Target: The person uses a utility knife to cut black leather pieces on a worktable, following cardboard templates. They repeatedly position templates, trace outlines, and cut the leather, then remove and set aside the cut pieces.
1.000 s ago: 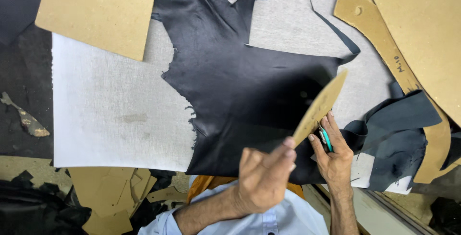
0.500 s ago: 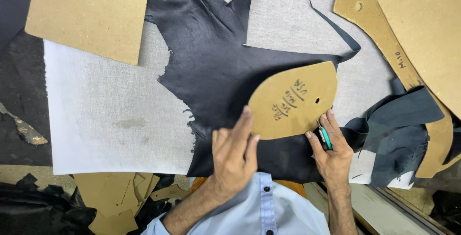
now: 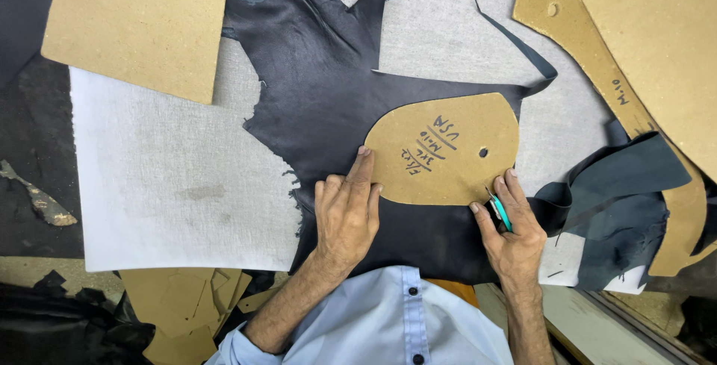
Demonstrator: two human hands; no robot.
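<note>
A rounded tan cardboard pattern piece [image 3: 448, 148] lies flat on a dark navy leather hide [image 3: 328, 104] just beyond both hands. The left hand [image 3: 345, 212] rests flat with fingers extended, its fingertips pressing the pattern's near-left edge. The right hand [image 3: 511, 227], closed around a teal-handled cutting tool [image 3: 499, 210], touches the pattern's near-right edge.

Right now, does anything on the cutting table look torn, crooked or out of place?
The dark leather hide has ragged edges, notably beside the left hand, and a thin strip trails off at upper right. The cardboard pattern lies flat on it. The right hand holds a teal-handled tool at the pattern's edge.
</note>
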